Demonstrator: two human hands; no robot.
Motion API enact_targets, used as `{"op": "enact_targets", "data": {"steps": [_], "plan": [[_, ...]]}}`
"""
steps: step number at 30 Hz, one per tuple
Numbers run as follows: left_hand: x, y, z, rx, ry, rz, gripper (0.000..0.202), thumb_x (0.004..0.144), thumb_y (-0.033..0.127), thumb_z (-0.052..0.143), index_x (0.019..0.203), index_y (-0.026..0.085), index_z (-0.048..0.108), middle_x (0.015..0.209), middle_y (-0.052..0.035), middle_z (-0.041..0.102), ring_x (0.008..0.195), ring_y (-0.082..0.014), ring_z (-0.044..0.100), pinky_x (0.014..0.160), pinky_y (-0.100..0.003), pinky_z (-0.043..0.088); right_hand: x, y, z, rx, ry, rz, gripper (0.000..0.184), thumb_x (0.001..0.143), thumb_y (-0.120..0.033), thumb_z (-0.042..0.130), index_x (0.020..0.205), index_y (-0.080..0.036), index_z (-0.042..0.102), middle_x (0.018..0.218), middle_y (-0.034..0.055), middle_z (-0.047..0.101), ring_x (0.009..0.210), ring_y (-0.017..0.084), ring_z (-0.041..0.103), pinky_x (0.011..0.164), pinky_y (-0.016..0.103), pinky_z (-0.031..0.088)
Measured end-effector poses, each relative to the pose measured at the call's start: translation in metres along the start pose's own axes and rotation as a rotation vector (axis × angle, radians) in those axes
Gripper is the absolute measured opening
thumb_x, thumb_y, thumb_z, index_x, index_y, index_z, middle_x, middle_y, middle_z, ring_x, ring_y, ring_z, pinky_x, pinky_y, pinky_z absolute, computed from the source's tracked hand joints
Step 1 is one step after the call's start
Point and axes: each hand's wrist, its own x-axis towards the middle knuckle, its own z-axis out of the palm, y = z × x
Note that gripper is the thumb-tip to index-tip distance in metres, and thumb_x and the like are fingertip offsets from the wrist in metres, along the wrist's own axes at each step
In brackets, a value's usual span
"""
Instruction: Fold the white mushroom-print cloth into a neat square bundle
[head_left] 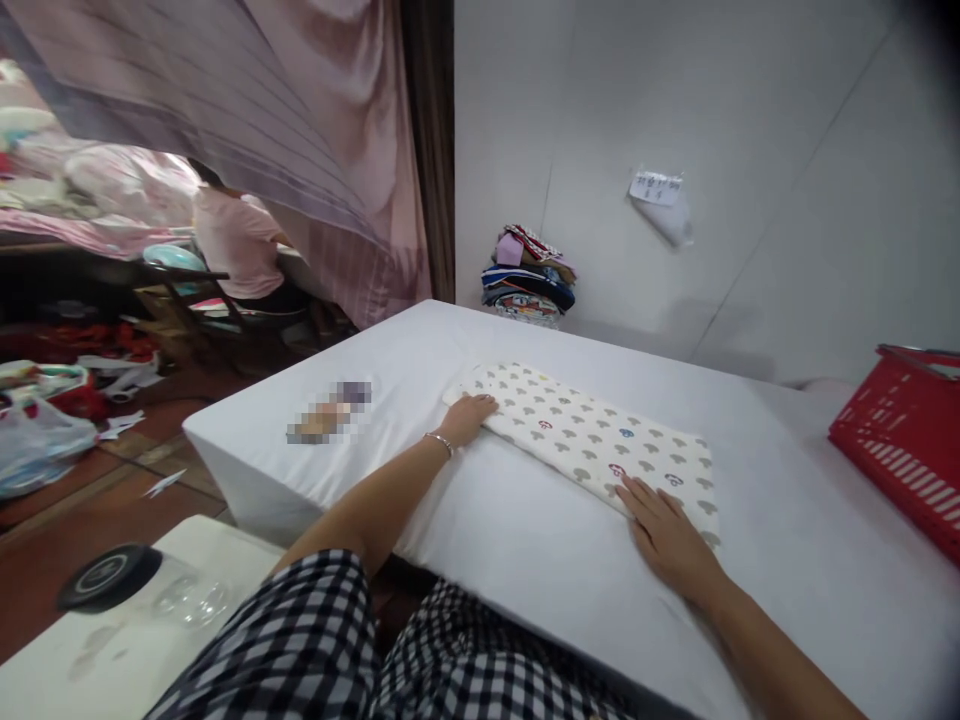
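Observation:
A folded cream cloth [585, 430] printed with grey mushroom shapes and a few coloured motifs lies flat on the white-covered table [540, 560]. Its long side runs from the middle of the table towards the right. My left hand [469, 418] rests on the near left corner of the cloth, its fingers stretched out. At the near right end, my right hand [664, 525] lies flat with its fingers extended over the cloth's edge. Neither hand grips anything.
A red plastic basket [900, 440] stands at the table's right. Folded fabrics [529, 275] are piled against the wall. A blurred-out item [330, 412] lies at left. A clear jar with a black lid [111, 578] lies on a white surface. Beyond the curtain [337, 130] sits a person [238, 240].

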Motion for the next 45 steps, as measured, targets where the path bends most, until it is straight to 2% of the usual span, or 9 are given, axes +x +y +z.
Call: {"op": "enact_targets", "data": {"steps": [7,10,15,19,23,32,37,41,45], "plan": [[0.000,-0.011,-0.009,-0.165,-0.085,0.005,0.063,0.068,0.004,0.044,0.129,0.020,0.050,0.139,-0.0043,0.046,0.130,-0.0169,0.038,0.107,-0.032,0.030,0.001,-0.001,-0.013,0.160,-0.130,0.066,0.050,0.093,-0.041,0.028,0.142,-0.031,0.032,0.149,-0.0013,0.026,0.137,0.022,0.022,0.112,0.050,0.019],[0.011,-0.018,-0.018,-0.312,-0.166,-0.088,0.054,0.072,0.014,0.046,0.125,0.021,0.054,0.133,-0.0029,0.052,0.120,-0.0191,0.049,0.101,-0.028,0.039,0.011,-0.002,-0.027,0.266,-0.167,0.147,0.051,0.093,-0.050,0.027,0.140,-0.034,0.034,0.148,-0.0031,0.027,0.137,0.023,0.022,0.111,0.049,0.022],[0.054,-0.012,-0.022,-0.269,-0.020,-0.212,0.044,0.087,0.043,0.037,0.123,0.025,0.055,0.133,-0.0046,0.052,0.123,-0.0212,0.046,0.102,-0.036,0.037,0.062,-0.005,-0.045,0.248,-0.091,0.186,0.053,0.093,-0.053,0.022,0.140,-0.031,0.035,0.150,-0.0008,0.024,0.138,0.023,0.017,0.112,0.047,0.020],[0.095,-0.010,-0.010,-0.122,-0.022,-0.173,0.055,0.087,0.052,0.036,0.131,0.022,0.045,0.147,-0.0091,0.032,0.136,-0.0265,0.023,0.109,-0.051,0.019,0.105,-0.005,-0.033,0.179,-0.098,0.173,0.059,0.092,-0.056,0.023,0.142,-0.027,0.031,0.152,0.0037,0.017,0.139,0.025,0.010,0.112,0.050,0.014],[0.122,-0.030,0.008,-0.083,-0.074,-0.244,0.064,0.085,0.060,0.031,0.137,0.022,0.038,0.150,-0.0101,0.024,0.138,-0.0285,0.018,0.109,-0.055,0.013,0.116,-0.006,-0.006,0.153,-0.196,0.109,0.059,0.092,-0.057,0.022,0.143,-0.028,0.028,0.152,0.0035,0.014,0.140,0.024,0.008,0.111,0.052,0.010],[0.127,-0.051,0.034,-0.089,-0.117,-0.300,0.072,0.084,0.065,0.021,0.140,0.021,0.031,0.151,-0.0112,0.020,0.136,-0.0315,0.021,0.106,-0.055,0.020,0.114,-0.007,-0.008,0.232,-0.262,0.112,0.059,0.092,-0.058,0.020,0.144,-0.031,0.024,0.153,0.0009,0.012,0.140,0.023,0.006,0.113,0.048,0.007],[0.130,-0.050,0.033,-0.058,-0.119,-0.301,0.075,0.083,0.066,0.018,0.141,0.020,0.030,0.151,-0.0105,0.020,0.136,-0.0313,0.022,0.105,-0.054,0.022,0.143,0.028,-0.020,0.200,-0.218,0.186,0.066,0.090,-0.062,0.017,0.145,-0.026,0.024,0.153,0.0029,0.010,0.140,0.024,0.004,0.113,0.046,0.004],[0.131,-0.049,0.031,-0.050,-0.110,-0.296,0.075,0.082,0.067,0.019,0.140,0.020,0.031,0.150,-0.0108,0.024,0.134,-0.0315,0.025,0.104,-0.053,0.025,0.152,0.072,-0.007,0.103,-0.214,0.403,0.069,0.089,-0.064,0.017,0.144,-0.025,0.025,0.153,0.0046,0.012,0.140,0.026,0.007,0.112,0.050,0.007],[0.131,-0.050,0.030,-0.044,-0.110,-0.297,0.075,0.083,0.066,0.019,0.140,0.019,0.031,0.150,-0.0108,0.023,0.135,-0.0317,0.024,0.104,-0.054,0.025,0.147,0.089,0.008,0.111,-0.202,0.411,0.069,0.087,-0.066,0.016,0.145,-0.029,0.022,0.153,0.0016,0.011,0.140,0.025,0.008,0.112,0.049,0.009]]}}
